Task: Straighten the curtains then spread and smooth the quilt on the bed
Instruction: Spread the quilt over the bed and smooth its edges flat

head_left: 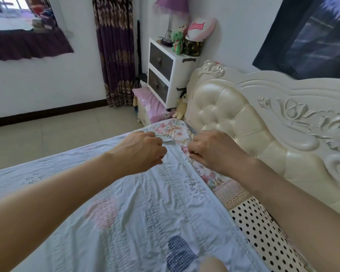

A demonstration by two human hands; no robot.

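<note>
Both hands' curled fingers [192,152] on the quilt [126,203] edge.

Count, head view:
- hands: 2, left hand [143,150] and right hand [210,149]
- quilt [106,203]: 1
- curtain [116,52] panels: 1
- bedside cabinet [182,69]: 1, with 2 drawers
- lamp [172,8]: 1
- plush toys: 2, green [177,42] and yellow [182,108]
- tufted headboard [234,114]: 1
- polka-dot pillow [263,232]: 1
</note>
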